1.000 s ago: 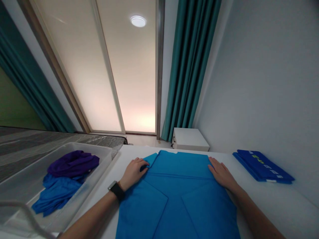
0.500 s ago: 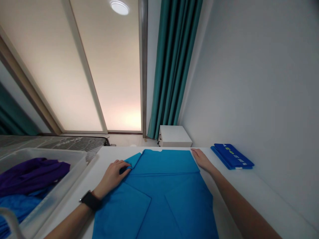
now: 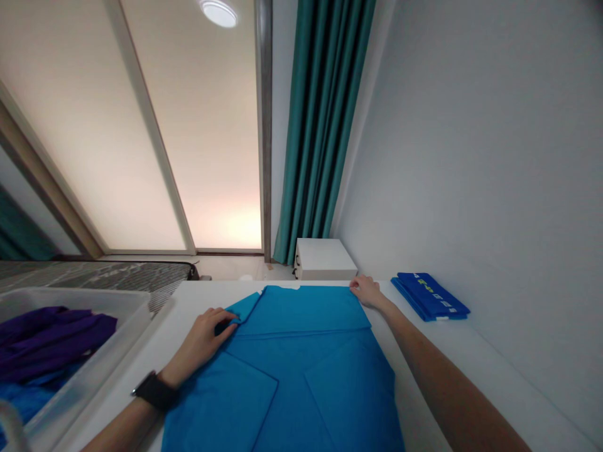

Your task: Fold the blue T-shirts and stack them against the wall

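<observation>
1. Blue cloth lies folded, centred on white table.
2. Left hand curls over far-left corner flap; grip unclear.
3. Right hand touches far-right corner; cannot tell if pinching.
4. Judged step: corner fold. Next move calls for flattening flap.

My left grip sits at a folded corner of the blue garment, though I can't tell whether it's pinching from here. The right grip is at the far edge, near a folded blue bundle on the white counter.
</observation>
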`<state>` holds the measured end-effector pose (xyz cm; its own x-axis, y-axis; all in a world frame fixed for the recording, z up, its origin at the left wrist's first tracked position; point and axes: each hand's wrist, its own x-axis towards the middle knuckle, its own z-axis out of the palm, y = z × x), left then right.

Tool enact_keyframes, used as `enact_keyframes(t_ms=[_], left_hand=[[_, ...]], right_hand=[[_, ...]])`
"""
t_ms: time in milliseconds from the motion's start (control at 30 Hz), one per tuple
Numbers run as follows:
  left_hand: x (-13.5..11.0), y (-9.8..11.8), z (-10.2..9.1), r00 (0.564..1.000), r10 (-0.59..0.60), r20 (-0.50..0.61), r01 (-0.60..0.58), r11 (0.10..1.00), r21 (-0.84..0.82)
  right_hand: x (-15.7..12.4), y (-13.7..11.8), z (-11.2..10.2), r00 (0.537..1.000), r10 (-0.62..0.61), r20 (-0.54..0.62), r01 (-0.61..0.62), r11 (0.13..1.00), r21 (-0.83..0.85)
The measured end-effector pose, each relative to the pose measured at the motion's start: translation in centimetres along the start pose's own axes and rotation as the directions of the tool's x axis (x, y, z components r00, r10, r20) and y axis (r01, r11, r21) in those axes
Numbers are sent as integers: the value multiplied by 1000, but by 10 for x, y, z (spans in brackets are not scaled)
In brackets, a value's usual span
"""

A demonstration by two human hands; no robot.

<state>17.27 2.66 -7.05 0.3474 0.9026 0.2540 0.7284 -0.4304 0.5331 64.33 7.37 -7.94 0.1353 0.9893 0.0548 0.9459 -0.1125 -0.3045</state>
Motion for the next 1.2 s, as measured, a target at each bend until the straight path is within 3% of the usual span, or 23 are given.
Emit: enact_keyframes(t_ms=[167,300,600,967,1200], left_hand=[[5,-5,-13,992,-113,-62,106,988,-108],[21,-22,-30,971,-214,-110,207,976,-69],[64,-51,-46,941,-332,70,339,928,-152],[81,-51,-44,858,-473,199,514,791,-331],[75,-38,-51,826,-507,246,555,659,-508]], right_hand=[[5,1,-4,1000,-1,8,0,987,162],[6,1,-6,999,26,43,-38,944,327],[-3,-4,-11,952,65,300,-212,845,490],[-6,-11,-18,899,189,395,-405,701,587],[-15,-11,-30,897,214,387,-428,643,636]])
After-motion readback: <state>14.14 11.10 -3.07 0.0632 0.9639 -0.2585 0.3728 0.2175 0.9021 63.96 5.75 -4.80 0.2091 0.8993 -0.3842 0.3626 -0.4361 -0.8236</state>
